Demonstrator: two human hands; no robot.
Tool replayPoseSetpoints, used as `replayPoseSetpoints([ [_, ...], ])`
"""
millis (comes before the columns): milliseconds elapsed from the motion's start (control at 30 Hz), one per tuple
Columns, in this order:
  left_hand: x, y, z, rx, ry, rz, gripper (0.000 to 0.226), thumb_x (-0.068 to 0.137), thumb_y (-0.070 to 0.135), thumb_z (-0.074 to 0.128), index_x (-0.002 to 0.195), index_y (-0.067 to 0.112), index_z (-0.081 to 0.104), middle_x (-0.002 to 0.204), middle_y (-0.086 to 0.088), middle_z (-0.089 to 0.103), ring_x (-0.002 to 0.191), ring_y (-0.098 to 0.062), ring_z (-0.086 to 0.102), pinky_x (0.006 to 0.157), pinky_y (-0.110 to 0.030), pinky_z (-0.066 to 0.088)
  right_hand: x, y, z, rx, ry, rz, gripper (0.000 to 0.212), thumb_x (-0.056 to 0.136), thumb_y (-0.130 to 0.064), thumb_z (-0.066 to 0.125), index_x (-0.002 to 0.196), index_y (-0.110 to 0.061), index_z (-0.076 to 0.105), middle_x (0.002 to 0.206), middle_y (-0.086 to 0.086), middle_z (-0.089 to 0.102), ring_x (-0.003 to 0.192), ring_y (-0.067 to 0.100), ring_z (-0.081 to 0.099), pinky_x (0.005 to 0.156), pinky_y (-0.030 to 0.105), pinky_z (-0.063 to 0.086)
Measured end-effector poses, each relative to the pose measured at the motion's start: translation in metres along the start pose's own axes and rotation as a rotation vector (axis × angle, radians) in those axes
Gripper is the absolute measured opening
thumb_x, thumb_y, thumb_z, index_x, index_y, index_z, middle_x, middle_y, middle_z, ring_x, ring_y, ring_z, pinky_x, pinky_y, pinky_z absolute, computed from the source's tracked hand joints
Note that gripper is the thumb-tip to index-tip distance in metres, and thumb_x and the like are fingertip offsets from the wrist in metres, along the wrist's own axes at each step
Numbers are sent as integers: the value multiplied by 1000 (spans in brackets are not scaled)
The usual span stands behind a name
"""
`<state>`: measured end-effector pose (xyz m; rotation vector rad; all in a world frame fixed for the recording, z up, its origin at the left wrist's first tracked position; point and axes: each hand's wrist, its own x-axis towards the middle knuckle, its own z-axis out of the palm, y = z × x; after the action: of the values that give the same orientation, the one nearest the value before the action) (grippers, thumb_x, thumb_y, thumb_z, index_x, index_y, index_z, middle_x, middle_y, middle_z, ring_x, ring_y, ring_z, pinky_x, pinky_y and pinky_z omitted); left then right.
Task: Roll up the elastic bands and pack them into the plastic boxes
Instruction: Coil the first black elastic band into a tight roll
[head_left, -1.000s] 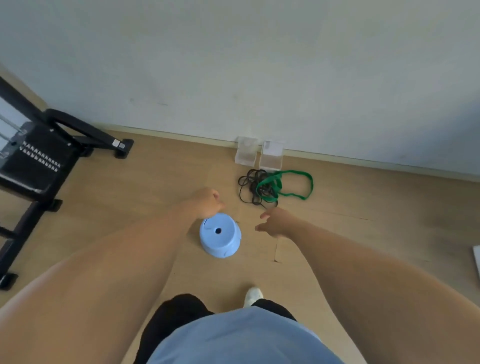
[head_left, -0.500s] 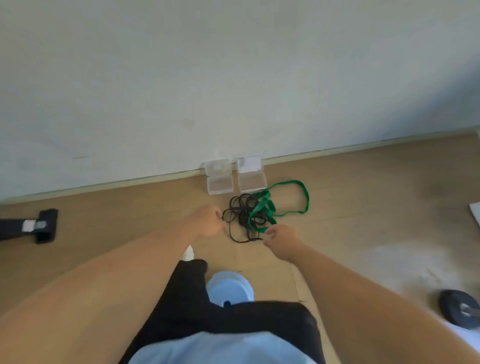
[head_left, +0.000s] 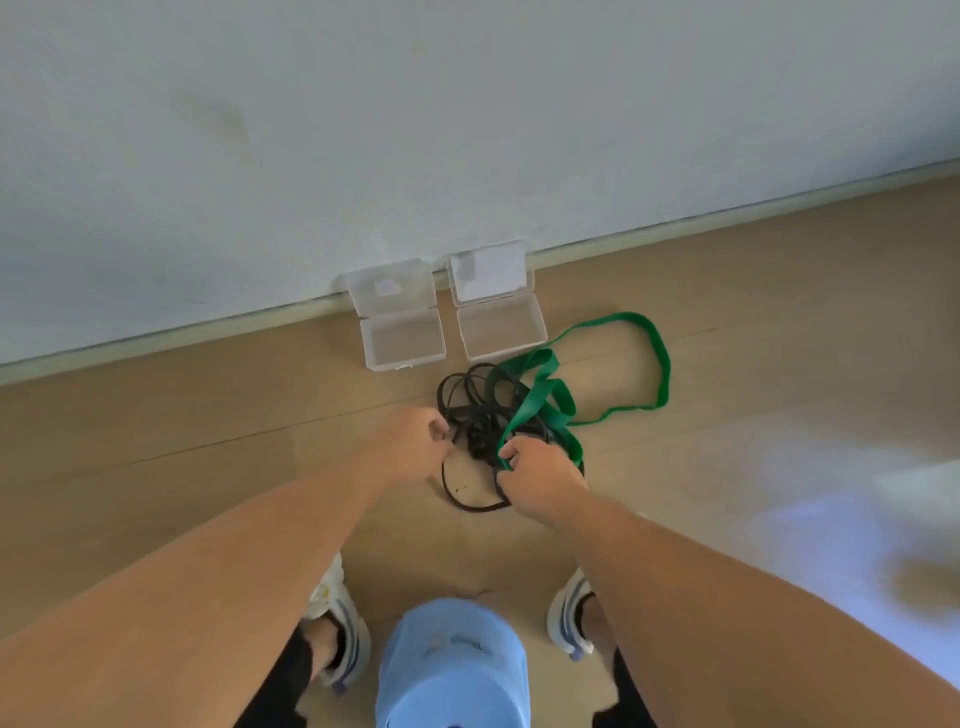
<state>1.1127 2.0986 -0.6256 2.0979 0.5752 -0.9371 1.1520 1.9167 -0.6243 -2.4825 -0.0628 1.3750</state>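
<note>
Bare floor (head_left: 218, 415) left of the tangled bands (head_left: 483, 410); open boxes (head_left: 402, 338) just behind, against the wall (head_left: 467, 130)

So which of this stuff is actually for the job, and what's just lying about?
For the job: black band, green band, left box, right box, left hand, right hand.
Lying about: blue stool.

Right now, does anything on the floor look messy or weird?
Yes. The black band and the green band lie tangled together in a heap on the floor in front of the two open boxes, which look bare inside. The right hand grips the green band; the left hand is at the black one.
</note>
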Motion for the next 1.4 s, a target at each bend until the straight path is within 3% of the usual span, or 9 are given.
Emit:
replayPoseSetpoints([
  [133,90,-54,54,45,-36,-110,32,97,28,65,127,21,59,125,-2,64,109,-19,60,86,-29,47,105,23,51,-66,-7,-51,41,95,-17,60,133,-30,57,132,-1,62,116,21,62,94,34,53],
  [300,185,-92,102,-2,84,-136,63,92,20,70,149,18,42,140,-6,58,125,-26,58,96,-35,49,209,26,87,5,206,-185,53,93,-10,64,141,-28,51,142,-2,50,127,22,54,103,39,52],
  [467,251,-111,123,23,137,-90,48,86,20,73,128,25,50,115,-2,61,101,-24,64,91,-40,57,265,43,124,-351,223,-261,74,88,-14,69,152,-24,36,152,4,34,137,30,37,106,44,47],
  [567,262,-113,122,143,92,-29,43,84,21,70,123,17,53,101,-2,64,93,-22,64,89,-43,57,270,50,135,-480,304,-282,53,90,-11,67,140,-18,50,134,8,47,124,30,48,99,43,50],
  [733,233,-88,99,274,91,58,52,94,18,67,143,15,49,130,-10,62,111,-23,62,87,-31,50,243,39,110,-366,308,-300,32,92,-10,62,120,-23,69,112,4,61,103,30,64,87,46,57],
  [867,176,-50,57,445,15,188,29,92,29,73,118,19,68,108,0,64,99,-21,58,82,-30,43,196,42,51,-333,307,-330,21,78,-19,77,99,-25,77,95,2,73,94,27,70,84,38,58],
  [1133,19,46,-16,557,236,380,15,91,36,73,95,24,64,97,6,62,99,-21,60,82,-32,46,39,17,-68,-590,345,-480,42,73,-43,85,109,-23,78,108,-2,77,103,20,69,94,34,54],
  [1300,-60,98,-24,577,270,570,15,94,28,71,105,19,66,105,1,67,84,-15,60,76,-31,48,-42,-3,-102,-676,461,-532,100,65,-59,87,148,-25,43,146,-2,54,133,22,50,110,35,40],
  [1400,-85,115,-35,484,256,695,7,92,19,69,97,16,66,100,-7,73,85,-14,66,81,-31,54,-52,-10,-97,-485,369,-654,87,71,-52,87,144,-22,49,140,-7,55,126,16,52,107,27,40],
])
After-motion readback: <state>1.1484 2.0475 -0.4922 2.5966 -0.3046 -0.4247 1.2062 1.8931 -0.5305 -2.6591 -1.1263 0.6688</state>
